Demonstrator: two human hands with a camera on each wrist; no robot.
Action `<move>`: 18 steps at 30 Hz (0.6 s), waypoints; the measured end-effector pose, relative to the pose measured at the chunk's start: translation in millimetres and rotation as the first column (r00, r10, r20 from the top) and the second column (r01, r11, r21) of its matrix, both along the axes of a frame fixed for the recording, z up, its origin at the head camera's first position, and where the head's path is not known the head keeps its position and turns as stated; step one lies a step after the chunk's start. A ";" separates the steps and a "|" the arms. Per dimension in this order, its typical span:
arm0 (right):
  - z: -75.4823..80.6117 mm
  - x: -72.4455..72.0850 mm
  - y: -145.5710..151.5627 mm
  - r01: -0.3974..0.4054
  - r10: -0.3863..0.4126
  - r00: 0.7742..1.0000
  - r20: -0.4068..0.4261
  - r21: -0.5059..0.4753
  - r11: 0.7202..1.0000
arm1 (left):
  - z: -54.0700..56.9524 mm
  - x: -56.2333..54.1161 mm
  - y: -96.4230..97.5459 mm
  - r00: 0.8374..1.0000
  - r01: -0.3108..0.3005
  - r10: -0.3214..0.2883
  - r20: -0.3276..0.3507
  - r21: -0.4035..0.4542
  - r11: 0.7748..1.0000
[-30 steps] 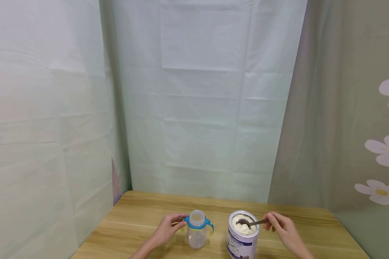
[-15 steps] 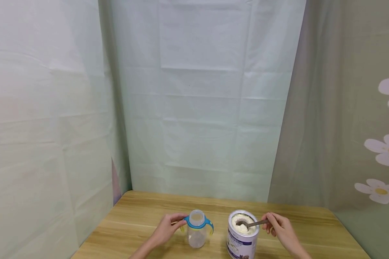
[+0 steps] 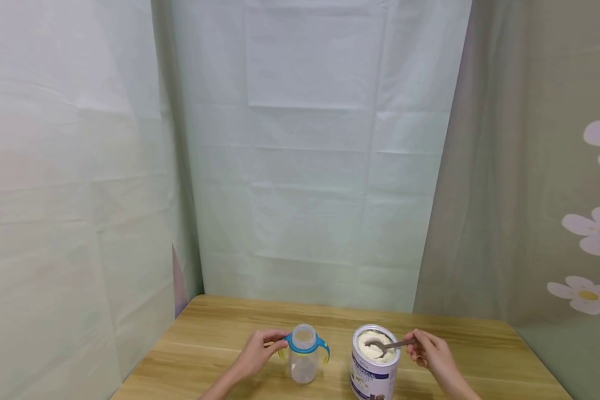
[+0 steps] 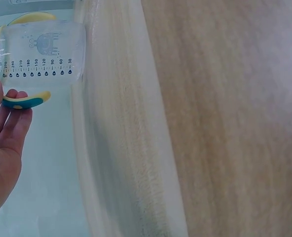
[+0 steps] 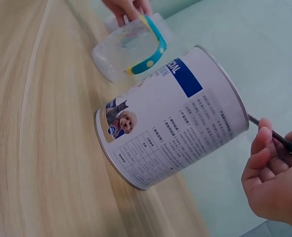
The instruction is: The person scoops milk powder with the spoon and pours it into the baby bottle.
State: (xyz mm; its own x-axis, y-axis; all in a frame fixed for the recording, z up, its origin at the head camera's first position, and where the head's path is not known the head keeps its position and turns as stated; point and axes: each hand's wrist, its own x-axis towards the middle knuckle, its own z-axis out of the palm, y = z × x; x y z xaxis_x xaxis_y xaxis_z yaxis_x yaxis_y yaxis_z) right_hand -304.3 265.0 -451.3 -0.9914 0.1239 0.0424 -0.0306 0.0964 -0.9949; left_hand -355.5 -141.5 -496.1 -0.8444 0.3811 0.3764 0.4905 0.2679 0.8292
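A clear baby bottle (image 3: 303, 366) with a blue and yellow two-handled collar stands upright and lidless on the table. My left hand (image 3: 258, 353) pinches its left handle (image 4: 27, 101) between thumb and fingers. To the bottle's right stands an opened milk powder can (image 3: 372, 380), white with a dark blue band, full of pale powder (image 3: 367, 338). My right hand (image 3: 432, 353) holds a dark spoon (image 3: 402, 343) by the end of its handle, with the bowl down in the powder. In the right wrist view the can (image 5: 170, 123) hides the spoon's bowl.
The wooden table (image 3: 230, 316) has rounded back corners. Pale cloth curtains (image 3: 310, 211) hang behind it and on the left, and a greyer one with white flowers (image 3: 587, 295) hangs on the right. Bottle and can stand a short gap apart.
The spoon's bowl has shifted slightly within the powder, and my right hand has moved a little with it. Left hand, bottle and can stay where they were.
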 end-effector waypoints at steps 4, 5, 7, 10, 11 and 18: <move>0.5 -0.5 1.3 0.007 -0.004 1.000 0.029 -0.104 0.995 | 0.7 0.2 0.1 1.000 -0.006 0.006 0.015 -0.004 1.000; 0.5 -0.3 2.5 -0.004 0.008 0.999 0.034 -0.130 0.992 | 0.8 0.0 0.2 1.000 -0.008 0.008 0.015 -0.006 1.000; 0.4 0.1 5.8 -0.046 0.054 0.998 0.040 -0.183 0.982 | 1.0 -0.1 0.3 1.000 -0.009 0.009 0.018 -0.008 1.000; -0.4 1.2 10.9 -0.128 0.143 0.989 0.041 -0.252 0.959 | 0.9 -0.2 0.5 1.000 -0.009 0.009 0.024 -0.007 1.000; -0.8 1.6 12.4 -0.156 0.174 0.984 0.043 -0.269 0.950 | 0.9 -0.3 0.5 1.000 -0.010 0.011 0.026 -0.006 1.000; -4.7 4.6 18.4 -0.234 0.291 0.951 0.101 -0.374 0.897 | -0.2 -0.6 0.2 1.000 -0.014 0.014 0.019 -0.002 1.000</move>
